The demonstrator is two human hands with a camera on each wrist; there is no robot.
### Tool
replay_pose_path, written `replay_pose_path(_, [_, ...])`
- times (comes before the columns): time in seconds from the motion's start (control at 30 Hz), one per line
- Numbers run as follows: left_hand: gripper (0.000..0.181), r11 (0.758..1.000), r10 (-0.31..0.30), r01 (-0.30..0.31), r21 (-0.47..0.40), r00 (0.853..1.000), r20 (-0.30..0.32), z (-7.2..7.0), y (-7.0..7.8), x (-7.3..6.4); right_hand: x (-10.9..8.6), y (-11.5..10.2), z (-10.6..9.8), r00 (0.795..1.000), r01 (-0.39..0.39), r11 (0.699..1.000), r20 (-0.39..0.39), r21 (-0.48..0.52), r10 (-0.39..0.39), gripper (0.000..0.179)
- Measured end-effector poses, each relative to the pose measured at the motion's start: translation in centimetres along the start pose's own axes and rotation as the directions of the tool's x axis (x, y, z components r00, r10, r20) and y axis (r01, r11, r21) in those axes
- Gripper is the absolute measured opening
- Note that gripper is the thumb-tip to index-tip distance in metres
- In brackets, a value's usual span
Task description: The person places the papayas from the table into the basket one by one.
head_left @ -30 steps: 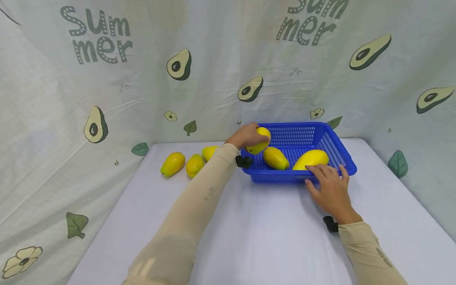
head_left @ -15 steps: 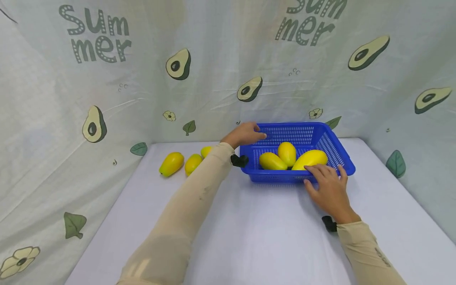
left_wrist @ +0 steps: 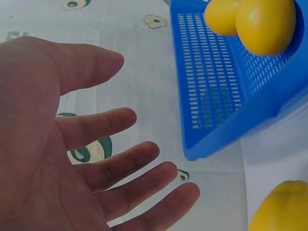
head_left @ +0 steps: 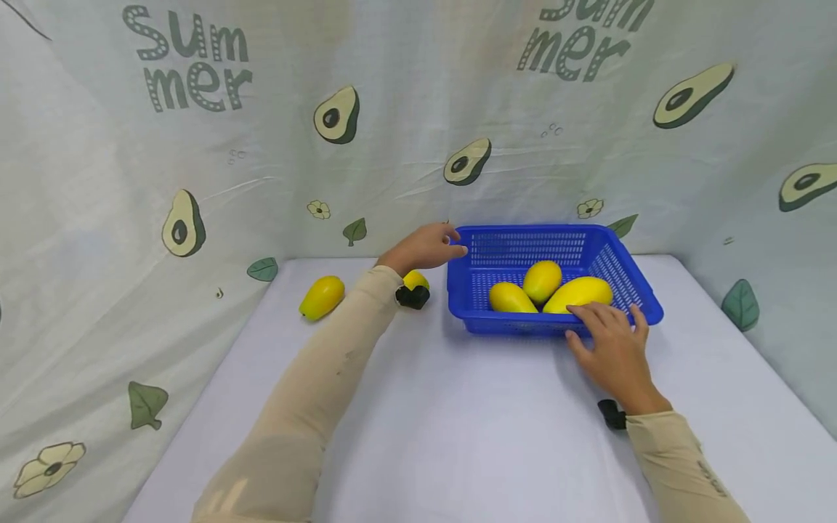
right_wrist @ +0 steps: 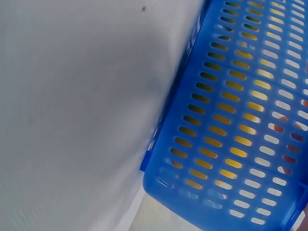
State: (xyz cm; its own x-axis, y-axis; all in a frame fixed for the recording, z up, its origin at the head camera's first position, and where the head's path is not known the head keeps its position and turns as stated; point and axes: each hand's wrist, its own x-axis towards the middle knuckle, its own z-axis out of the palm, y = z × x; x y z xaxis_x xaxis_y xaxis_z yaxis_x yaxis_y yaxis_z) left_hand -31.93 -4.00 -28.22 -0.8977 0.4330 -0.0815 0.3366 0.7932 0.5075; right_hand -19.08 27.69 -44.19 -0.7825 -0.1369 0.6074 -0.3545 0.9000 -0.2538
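Note:
My left hand (head_left: 425, 247) hovers off the left end of a blue perforated basket (head_left: 460, 290), holding nothing; the left wrist view shows its fingers spread and apart from the basket. Inside the basket lie three oblong yellow fruits: a left one (head_left: 511, 298), a middle one (head_left: 543, 281) and a larger right one (head_left: 582, 292). My right hand (head_left: 615, 356) grips the basket's front rim, fingers over the edge and thumb outside. Through the wall holes (right_wrist: 236, 125) in the right wrist view, fruit and fingertips show. A yellow fruit (head_left: 416, 279) sits partly hidden behind my left wrist.
Another yellow fruit (head_left: 322, 298) lies toward the table's left edge. The white-covered table (head_left: 471, 421) meets a printed cloth backdrop (head_left: 392, 109) behind the basket. Black wrist cameras sit at the left wrist (head_left: 413, 296) and right wrist (head_left: 612, 414).
My left hand has let go of a yellow fruit inside the basket and moved left, out past its left rim. The fruits in the basket have shifted slightly. My right hand stays on the front rim.

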Motion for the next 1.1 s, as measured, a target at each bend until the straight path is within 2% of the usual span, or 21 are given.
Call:
replay_pose_path(0.27, [0.05,0.999,-0.022,0.021,-0.038,1.0,-0.022,0.5,-1.6,-0.7,-0.3,0.0,0.1,1.0,-0.009,1.0,0.004,-0.007,0.009,0.046])
replay_pose_path(0.47, [0.045,0.997,-0.065,0.063,-0.04,0.997,-0.047,-0.1,-3.6,-1.8,-0.3,-0.1,0.1,1.0,-0.004,1.0,0.011,-0.012,0.004,0.046])
replay_pose_path(0.7, [0.043,0.998,-0.039,0.035,-0.052,0.997,-0.074,-0.6,-5.7,-3.2,-0.1,0.2,0.2,1.0,0.007,1.0,-0.014,-0.009,-0.007,0.045])
replay_pose_path(0.8, [0.042,0.998,-0.058,0.056,-0.031,0.996,-0.072,-0.9,-6.5,-3.5,0.0,0.1,0.3,1.0,0.016,1.0,-0.021,0.008,-0.015,0.044])
replay_pose_path(0.97, [0.04,0.998,-0.064,0.063,-0.018,0.995,-0.074,-1.5,-7.6,-3.6,0.0,-0.2,0.2,1.0,0.01,1.0,-0.017,0.006,-0.01,0.044])
replay_pose_path(1.1, [0.04,0.997,-0.078,0.077,-0.023,0.995,-0.055,-1.2,-8.5,-3.6,0.0,-0.3,0.0,1.0,-0.004,1.0,-0.001,-0.003,0.004,0.044])
